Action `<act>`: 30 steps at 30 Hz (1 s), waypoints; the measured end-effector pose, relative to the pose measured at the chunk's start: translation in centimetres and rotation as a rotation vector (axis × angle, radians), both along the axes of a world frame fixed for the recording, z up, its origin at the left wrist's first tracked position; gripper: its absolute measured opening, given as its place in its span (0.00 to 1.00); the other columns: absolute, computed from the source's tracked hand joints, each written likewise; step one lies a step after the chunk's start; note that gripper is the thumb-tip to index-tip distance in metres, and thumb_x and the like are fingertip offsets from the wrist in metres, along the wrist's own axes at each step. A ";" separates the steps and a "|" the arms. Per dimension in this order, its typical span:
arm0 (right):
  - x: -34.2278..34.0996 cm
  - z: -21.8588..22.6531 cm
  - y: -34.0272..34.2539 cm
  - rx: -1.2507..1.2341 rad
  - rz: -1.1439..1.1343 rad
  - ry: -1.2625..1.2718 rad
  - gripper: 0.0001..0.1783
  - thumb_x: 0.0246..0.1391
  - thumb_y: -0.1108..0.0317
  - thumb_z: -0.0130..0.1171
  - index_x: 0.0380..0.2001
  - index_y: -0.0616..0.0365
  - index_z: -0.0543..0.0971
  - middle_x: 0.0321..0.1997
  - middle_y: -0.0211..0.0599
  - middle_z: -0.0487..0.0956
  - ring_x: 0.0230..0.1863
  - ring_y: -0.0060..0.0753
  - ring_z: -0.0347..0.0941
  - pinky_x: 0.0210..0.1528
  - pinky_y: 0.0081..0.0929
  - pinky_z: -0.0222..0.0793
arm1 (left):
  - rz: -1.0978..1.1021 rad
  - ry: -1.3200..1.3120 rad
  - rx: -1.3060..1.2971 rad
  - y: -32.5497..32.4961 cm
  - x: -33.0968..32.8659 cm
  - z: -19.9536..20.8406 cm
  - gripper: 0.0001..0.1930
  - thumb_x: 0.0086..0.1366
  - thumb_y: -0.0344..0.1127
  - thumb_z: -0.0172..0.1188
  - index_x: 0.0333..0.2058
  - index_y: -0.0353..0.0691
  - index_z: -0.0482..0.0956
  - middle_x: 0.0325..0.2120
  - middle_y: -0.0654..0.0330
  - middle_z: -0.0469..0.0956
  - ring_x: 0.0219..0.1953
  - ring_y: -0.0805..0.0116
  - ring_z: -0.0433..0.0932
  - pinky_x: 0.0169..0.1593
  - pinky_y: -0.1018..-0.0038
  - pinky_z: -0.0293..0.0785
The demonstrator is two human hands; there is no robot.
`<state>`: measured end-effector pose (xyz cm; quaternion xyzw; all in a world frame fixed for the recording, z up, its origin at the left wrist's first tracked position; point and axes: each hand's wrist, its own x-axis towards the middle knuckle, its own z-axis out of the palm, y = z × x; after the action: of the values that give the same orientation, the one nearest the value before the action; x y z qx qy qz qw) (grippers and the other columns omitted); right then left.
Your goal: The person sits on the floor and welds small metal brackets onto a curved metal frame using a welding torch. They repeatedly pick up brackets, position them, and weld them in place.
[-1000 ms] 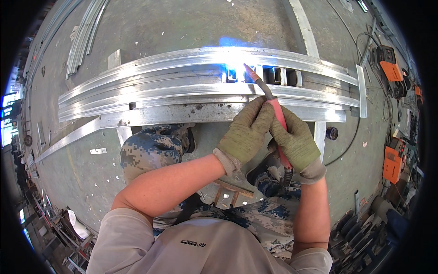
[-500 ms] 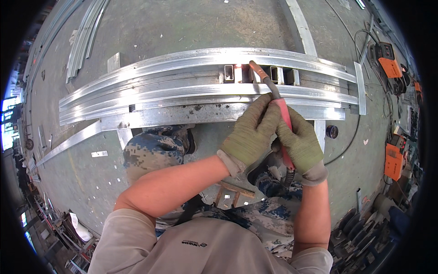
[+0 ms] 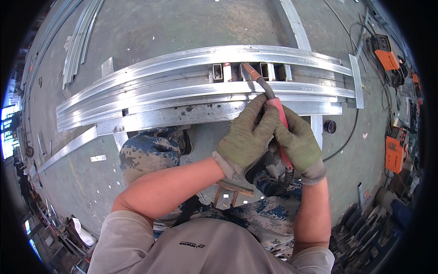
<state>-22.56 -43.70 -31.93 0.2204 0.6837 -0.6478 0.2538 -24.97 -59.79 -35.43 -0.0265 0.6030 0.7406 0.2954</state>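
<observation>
Both my hands wear green work gloves and are closed on a welding torch (image 3: 278, 109) with a red handle, a dark bent neck and a copper-coloured nozzle. My right hand (image 3: 299, 141) wraps round the handle from the right. Further forward, my left hand (image 3: 245, 140) grips it near the neck; its fingertips are partly hidden. The nozzle tip lies between two long shiny metal rails, the far rail (image 3: 182, 60) and the near rail (image 3: 182, 94). Several short rectangular tube pieces (image 3: 217, 72) stand in the gap around it. One piece left of the nozzle has a reddish glint.
A thick metal beam (image 3: 182, 114) supports the rails on my side. Orange welding machines (image 3: 393, 154) stand at the right with cables on the floor. A small round tin (image 3: 329, 126) sits right of my hands. Long metal profiles (image 3: 82, 43) lie at the far left.
The bright glow beside the nozzle has faded. Against the tube pieces, the nozzle tip has shifted slightly right. The whole view has moved a little, and both hands keep their grip.
</observation>
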 end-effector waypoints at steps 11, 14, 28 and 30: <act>-0.3 -0.5 0.3 0.017 0.000 0.013 0.32 0.71 0.52 0.65 0.69 0.60 0.75 0.37 0.32 0.83 0.27 0.21 0.78 0.27 0.23 0.74 | -0.018 0.016 -0.034 -0.1 -0.4 0.1 0.25 0.83 0.47 0.53 0.67 0.33 0.73 0.50 0.59 0.79 0.52 0.73 0.74 0.59 0.72 0.73; -0.4 -0.6 0.7 -0.018 -0.002 0.004 0.32 0.71 0.53 0.65 0.69 0.60 0.76 0.37 0.31 0.83 0.27 0.20 0.77 0.27 0.22 0.75 | -0.017 0.038 -0.056 0.0 -0.4 -0.2 0.25 0.83 0.47 0.53 0.66 0.33 0.73 0.50 0.58 0.79 0.52 0.72 0.74 0.60 0.72 0.72; -0.4 0.0 0.4 0.018 -0.015 -0.003 0.30 0.70 0.53 0.65 0.66 0.61 0.77 0.34 0.29 0.81 0.26 0.19 0.75 0.27 0.22 0.73 | -0.028 0.030 -0.027 0.2 -0.4 -0.7 0.24 0.83 0.46 0.54 0.67 0.34 0.74 0.53 0.60 0.79 0.54 0.74 0.73 0.61 0.73 0.71; -0.3 -0.1 0.4 0.015 -0.020 -0.002 0.30 0.70 0.53 0.65 0.66 0.61 0.77 0.34 0.29 0.81 0.26 0.19 0.75 0.26 0.22 0.72 | -0.028 0.034 -0.041 0.2 -0.3 -0.7 0.25 0.83 0.47 0.54 0.67 0.34 0.74 0.53 0.60 0.79 0.54 0.74 0.73 0.62 0.73 0.71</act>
<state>-22.87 -43.34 -32.00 0.2297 0.6860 -0.6450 0.2464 -25.31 -59.64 -36.10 -0.0116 0.6233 0.7241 0.2950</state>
